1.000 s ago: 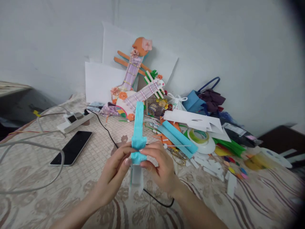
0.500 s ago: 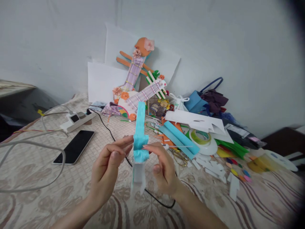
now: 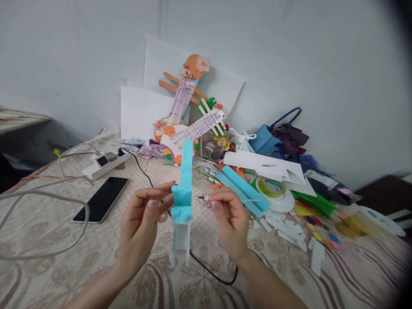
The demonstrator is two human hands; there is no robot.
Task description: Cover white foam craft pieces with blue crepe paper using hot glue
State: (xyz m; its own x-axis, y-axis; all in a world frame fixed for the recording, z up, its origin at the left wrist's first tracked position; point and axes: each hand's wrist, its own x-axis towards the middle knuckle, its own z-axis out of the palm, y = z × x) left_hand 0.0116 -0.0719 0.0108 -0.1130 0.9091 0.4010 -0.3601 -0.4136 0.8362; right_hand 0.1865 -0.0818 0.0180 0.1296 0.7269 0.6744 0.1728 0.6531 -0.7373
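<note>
A small chair-shaped paper model [image 3: 182, 195] stands upright in the middle, with a tall back and seat wrapped in bright blue crepe paper and white legs below. My left hand [image 3: 140, 221] grips its left side, fingertips reaching behind it. To the right, apart from the model, my right hand [image 3: 230, 223] is closed in a pinch of thumb and forefinger. Whatever may be between those fingertips is too small to make out. Just behind them shows the tip of what looks like a glue gun [image 3: 202, 198], mostly hidden by the hand.
A phone [image 3: 101, 199] and a power strip [image 3: 104, 165] with cables lie on the left. Decorated craft guitars [image 3: 183, 101] lean at the back. Rolled blue paper [image 3: 244, 191], tape [image 3: 272, 188] and white paper scraps [image 3: 291, 229] clutter the right. A black cord [image 3: 212, 270] crosses the cloth.
My right hand has come off the blue paper and moved right, its fingers now pinched. The model has shifted slightly left with my left hand.
</note>
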